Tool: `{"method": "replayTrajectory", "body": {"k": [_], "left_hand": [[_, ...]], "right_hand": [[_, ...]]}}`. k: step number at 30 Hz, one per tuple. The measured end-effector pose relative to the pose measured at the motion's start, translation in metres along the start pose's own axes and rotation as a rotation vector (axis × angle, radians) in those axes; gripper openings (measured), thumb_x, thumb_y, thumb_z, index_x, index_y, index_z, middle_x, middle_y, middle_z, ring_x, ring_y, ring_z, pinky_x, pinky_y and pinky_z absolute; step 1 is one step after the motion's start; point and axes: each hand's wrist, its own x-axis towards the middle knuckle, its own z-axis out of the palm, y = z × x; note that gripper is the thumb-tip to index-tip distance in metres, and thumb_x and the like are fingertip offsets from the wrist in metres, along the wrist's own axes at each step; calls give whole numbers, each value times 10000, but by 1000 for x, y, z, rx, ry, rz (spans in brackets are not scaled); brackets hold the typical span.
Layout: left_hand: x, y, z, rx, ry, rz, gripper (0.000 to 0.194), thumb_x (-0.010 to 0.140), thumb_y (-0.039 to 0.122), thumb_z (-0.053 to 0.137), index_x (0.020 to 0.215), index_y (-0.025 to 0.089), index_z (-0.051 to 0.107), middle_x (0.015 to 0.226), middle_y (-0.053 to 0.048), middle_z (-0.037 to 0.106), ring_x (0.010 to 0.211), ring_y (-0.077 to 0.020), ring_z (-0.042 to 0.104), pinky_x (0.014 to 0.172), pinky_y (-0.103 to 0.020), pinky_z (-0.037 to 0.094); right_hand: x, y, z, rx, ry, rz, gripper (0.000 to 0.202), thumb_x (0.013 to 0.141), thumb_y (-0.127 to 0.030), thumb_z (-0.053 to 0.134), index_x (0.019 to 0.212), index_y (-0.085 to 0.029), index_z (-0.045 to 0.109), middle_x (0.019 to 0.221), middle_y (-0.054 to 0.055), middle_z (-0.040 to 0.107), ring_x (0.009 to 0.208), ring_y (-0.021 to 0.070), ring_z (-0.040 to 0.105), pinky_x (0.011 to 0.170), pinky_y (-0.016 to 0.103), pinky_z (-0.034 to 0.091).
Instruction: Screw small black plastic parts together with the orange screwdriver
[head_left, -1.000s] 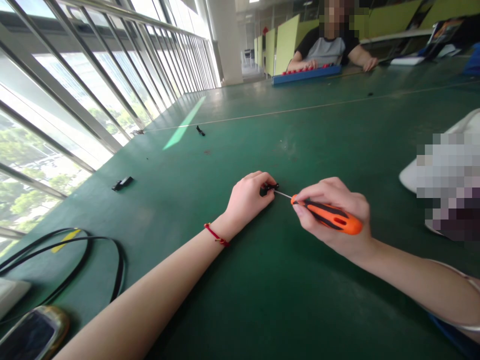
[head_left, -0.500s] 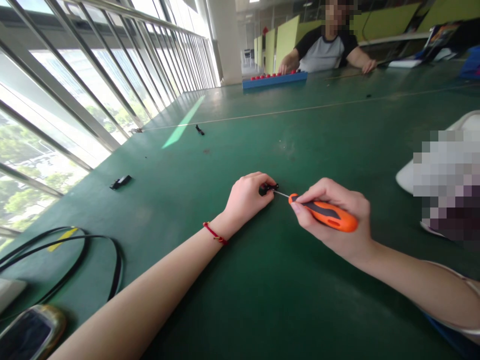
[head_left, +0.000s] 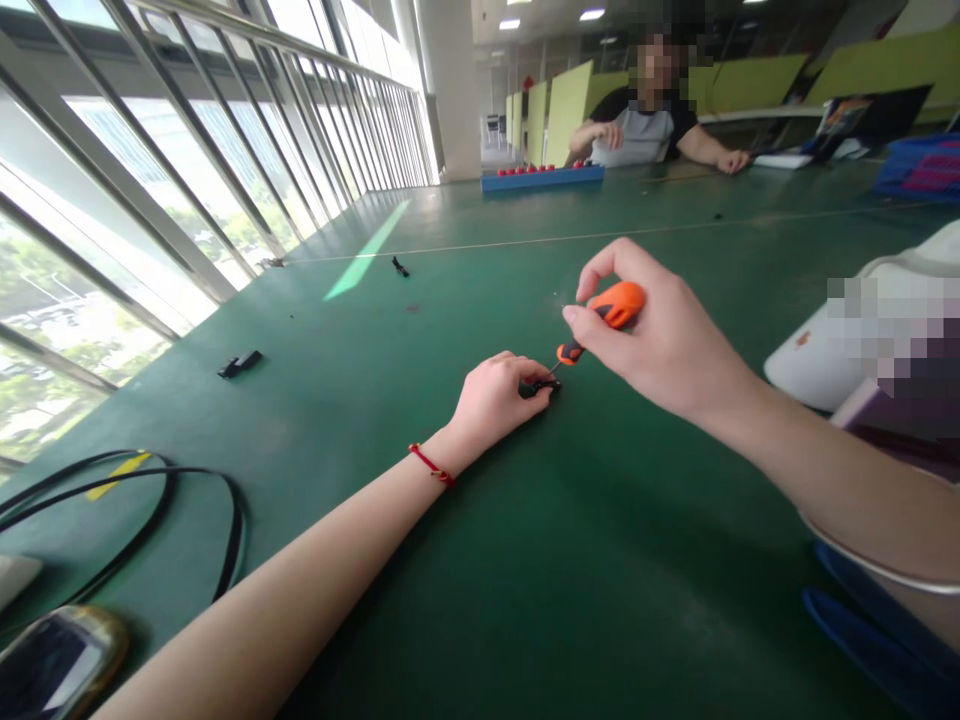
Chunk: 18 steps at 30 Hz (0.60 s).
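Note:
My left hand point(head_left: 496, 398) rests on the green table with thumb and fingers pinched on a small black part point(head_left: 541, 386), whose kind I cannot make out. Much of that part is hidden by the fingers. Above and to the right, my right hand point(head_left: 652, 325) grips an orange and dark grey screwdriver point(head_left: 619, 303) by its handle. The screwdriver is tilted steeply, and its thin metal shaft runs down to the black part between my left fingers. Whether the tip touches the part is too small to tell.
Small black pieces lie at the left point(head_left: 240, 364) and further back point(head_left: 400, 267). A black cable point(head_left: 232, 520) loops at the lower left beside a phone-like device point(head_left: 60, 660). A blue strip with red knobs point(head_left: 541, 180) stands before a person point(head_left: 637, 130) across the green table point(head_left: 360, 370). A metal railing point(head_left: 300, 120) borders the left.
My right hand has risen and swung the screwdriver from nearly flat to steep, handle up. My left hand stays in place with the black part. The person opposite has lifted a hand.

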Motion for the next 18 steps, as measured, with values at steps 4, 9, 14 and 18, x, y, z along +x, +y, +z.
{"method": "replayTrajectory", "body": {"k": [4, 9, 14, 18], "left_hand": [[1, -5, 3, -73, -35, -8, 153, 714, 198, 588, 816, 200, 701, 809, -1, 674, 719, -135, 599, 673, -246, 481], [3, -11, 6, -166, -67, -24, 127, 724, 197, 575, 792, 182, 681, 831, -9, 660, 712, -120, 586, 664, -228, 476], [4, -12, 7, -208, -76, -32, 106, 724, 185, 577, 788, 177, 662, 831, -10, 649, 693, -112, 573, 640, -220, 474], [4, -13, 7, -204, -86, -26, 111, 727, 184, 582, 807, 176, 658, 826, -8, 637, 682, -106, 563, 627, -214, 470]], "right_hand": [[23, 4, -3, -113, -38, -124, 233, 663, -175, 693, 718, -223, 471, 524, -66, 462, 384, 63, 371, 378, 214, 264], [44, 11, -7, -108, -302, -188, 192, 751, -280, 665, 630, -203, 538, 427, -64, 428, 306, 52, 337, 365, 221, 259], [48, 10, -3, -107, -164, -279, 409, 846, -356, 540, 485, -178, 472, 374, -54, 300, 332, 35, 269, 391, 217, 221], [46, 9, -3, -180, -154, -194, 125, 781, -276, 568, 698, -182, 571, 451, -67, 420, 366, 36, 346, 411, 193, 234]]}}
